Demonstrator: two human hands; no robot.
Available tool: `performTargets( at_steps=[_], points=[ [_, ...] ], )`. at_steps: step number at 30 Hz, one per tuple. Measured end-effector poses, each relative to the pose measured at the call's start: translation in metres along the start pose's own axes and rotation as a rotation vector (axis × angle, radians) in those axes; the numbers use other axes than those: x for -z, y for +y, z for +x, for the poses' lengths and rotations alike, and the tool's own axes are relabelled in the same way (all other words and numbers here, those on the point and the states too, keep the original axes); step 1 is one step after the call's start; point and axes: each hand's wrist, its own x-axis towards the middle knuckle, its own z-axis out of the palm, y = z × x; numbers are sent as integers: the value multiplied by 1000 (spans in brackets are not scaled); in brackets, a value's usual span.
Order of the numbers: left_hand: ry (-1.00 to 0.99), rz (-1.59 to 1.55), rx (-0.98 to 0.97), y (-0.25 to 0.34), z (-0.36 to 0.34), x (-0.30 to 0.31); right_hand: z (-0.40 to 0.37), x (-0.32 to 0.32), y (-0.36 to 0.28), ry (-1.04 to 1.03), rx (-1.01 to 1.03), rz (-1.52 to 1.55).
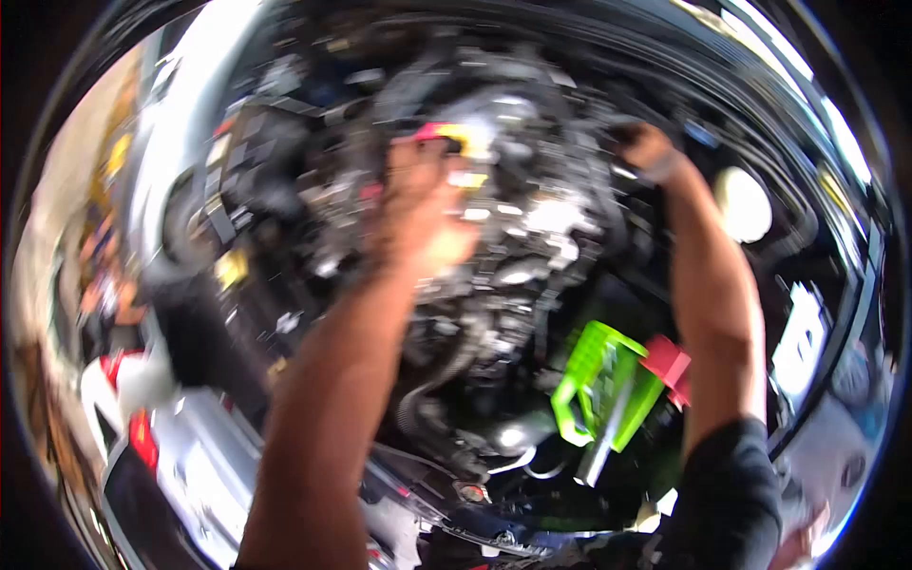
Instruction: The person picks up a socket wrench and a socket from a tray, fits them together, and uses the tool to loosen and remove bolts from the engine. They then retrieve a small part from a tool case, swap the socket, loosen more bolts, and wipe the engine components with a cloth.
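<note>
My left hand [423, 204] reaches over the middle of a car engine [513, 275], blurred by motion. Its fingers stretch forward with the thumb apart, and a small pink piece [440, 130] shows right at the fingertips, beside yellow bits. On the far right of the engine bay is my right hand [648, 150], bent down among dark parts. Its fingers are smeared, and I cannot tell what they hold, if anything. Below and left of my right forearm lies a bright green plastic holder [591, 366], with a silver rod [608, 432] across it and a red block [667, 366] alongside.
A round white cap or lid [744, 204] sits right of my right forearm. The silver fender [185, 123] borders the bay on the left. A white and silver car [204, 465] with red lights stands at the lower left. Hoses and cables run along the front.
</note>
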Motion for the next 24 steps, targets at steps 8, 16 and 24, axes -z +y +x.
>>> performTargets(
  at_steps=[8,16,24],
  points=[
    [69,213,-61,7,-2,-5,-60,17,-20,178,-399,455],
    [116,331,-82,-18,-1,-22,-131,34,-63,419,-347,234],
    [112,305,-69,-17,1,-27,-229,67,-121,440,-257,295]
  ],
)
